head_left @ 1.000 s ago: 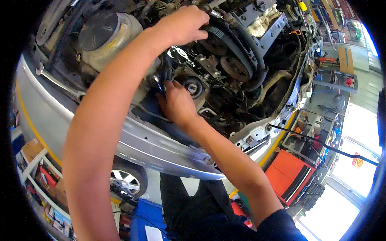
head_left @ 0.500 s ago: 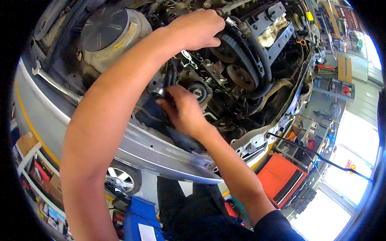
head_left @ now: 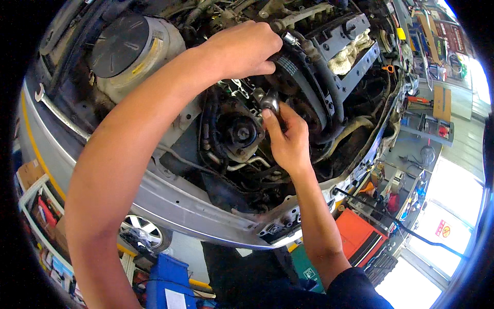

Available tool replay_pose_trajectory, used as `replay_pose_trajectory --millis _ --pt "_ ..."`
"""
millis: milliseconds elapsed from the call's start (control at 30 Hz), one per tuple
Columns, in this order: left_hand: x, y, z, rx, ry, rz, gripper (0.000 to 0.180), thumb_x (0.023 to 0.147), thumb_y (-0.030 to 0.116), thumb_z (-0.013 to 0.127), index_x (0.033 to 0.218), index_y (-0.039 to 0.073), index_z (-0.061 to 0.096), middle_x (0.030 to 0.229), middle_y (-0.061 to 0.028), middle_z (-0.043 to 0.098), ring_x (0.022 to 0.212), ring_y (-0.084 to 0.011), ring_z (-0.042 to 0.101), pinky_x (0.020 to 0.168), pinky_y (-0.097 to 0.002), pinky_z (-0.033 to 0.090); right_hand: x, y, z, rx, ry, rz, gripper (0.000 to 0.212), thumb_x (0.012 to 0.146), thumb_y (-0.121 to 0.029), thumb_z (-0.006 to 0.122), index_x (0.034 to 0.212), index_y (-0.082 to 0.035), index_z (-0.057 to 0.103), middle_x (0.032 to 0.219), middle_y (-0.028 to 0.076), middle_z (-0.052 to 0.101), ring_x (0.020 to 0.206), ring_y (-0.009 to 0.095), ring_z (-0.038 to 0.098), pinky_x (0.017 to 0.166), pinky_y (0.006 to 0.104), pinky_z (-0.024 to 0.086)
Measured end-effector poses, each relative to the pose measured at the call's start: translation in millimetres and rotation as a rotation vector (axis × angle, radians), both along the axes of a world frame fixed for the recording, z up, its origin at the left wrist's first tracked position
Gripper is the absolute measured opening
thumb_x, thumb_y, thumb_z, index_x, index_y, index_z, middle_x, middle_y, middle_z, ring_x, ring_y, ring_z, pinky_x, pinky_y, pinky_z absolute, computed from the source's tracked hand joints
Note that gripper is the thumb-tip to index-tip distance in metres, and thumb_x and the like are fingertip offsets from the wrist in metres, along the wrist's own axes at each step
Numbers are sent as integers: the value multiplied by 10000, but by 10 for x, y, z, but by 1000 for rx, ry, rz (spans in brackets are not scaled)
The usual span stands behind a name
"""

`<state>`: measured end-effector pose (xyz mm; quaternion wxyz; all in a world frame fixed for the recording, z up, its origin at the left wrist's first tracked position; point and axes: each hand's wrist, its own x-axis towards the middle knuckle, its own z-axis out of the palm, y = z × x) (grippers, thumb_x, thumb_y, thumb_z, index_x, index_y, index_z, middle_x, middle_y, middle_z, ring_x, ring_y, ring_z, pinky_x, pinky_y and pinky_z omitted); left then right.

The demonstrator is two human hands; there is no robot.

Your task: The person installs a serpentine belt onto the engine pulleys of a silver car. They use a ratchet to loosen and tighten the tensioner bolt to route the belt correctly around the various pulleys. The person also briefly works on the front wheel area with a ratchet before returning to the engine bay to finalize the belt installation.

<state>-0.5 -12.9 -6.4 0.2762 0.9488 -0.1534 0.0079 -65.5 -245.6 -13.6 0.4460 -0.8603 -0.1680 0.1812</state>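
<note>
My right hand [head_left: 290, 136] is closed around a ratchet [head_left: 269, 103]. Its shiny metal head shows beyond my thumb, while most of the handle is hidden in the palm. The ratchet is above a round black pulley [head_left: 244, 134] and left of the toothed timing belt [head_left: 293, 74]. Farther up, my left hand [head_left: 246, 49] reaches over the engine with its fingers curled beside the top of the belt. Right by those fingers is a chrome socket-like piece [head_left: 290, 39]. Whatever the left fingers grip is hidden from view.
A combination wrench [head_left: 62, 114] lies on the silver fender [head_left: 170, 206]. The black-capped round strut tower [head_left: 121, 46] rises at the left. A crumpled cloth [head_left: 351, 51] sits on the engine at the upper right. Beyond the car's front stands a red tool chest [head_left: 357, 232].
My right hand has moved right and slightly up with the ratchet, from left of the black pulley to beside the belt. The left hand stays near the belt's top; the view has shifted slightly.
</note>
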Motion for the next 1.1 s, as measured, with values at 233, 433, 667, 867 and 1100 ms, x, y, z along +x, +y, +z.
replay_pose_trajectory --millis 233,433,667,867,1100 --pt "-4 -10 -60 -26 -34 -5 287 799 217 746 944 -23 685 943 -223 702 964 -429 684 886 -506 561 83 113 -191 -108 -231 -20 259 973 -216 737 1037 30 690 885 255 698 804 466 670 735 459 539" --pt "-6 16 -55 -7 -36 -3 277 801 216 737 941 -18 687 931 -219 703 943 -428 691 871 -508 564 37 166 -281 -140 -235 -68 245 979 -211 729 1030 27 697 933 252 709 863 458 675 786 459 541" --pt "-4 -17 -68 5 -61 -7 271 805 209 738 940 -20 685 935 -218 704 942 -425 691 871 -512 561 61 114 -342 -99 -241 -39 210 976 -194 728 961 10 678 882 245 684 806 461 647 734 450 525" --pt "-6 9 -52 -9 -31 -15 271 812 205 739 954 -21 689 940 -217 706 941 -426 690 878 -511 557 69 179 -301 -61 -240 -41 203 956 -173 754 1010 14 696 893 238 700 813 449 667 732 445 533" --pt "-3 -5 -51 -4 1 -1 280 804 202 758 956 -23 690 933 -217 707 952 -424 692 877 -508 560 -2 184 -511 -38 -328 -103 230 973 -190 741 1033 22 674 926 252 705 834 467 667 732 482 528"
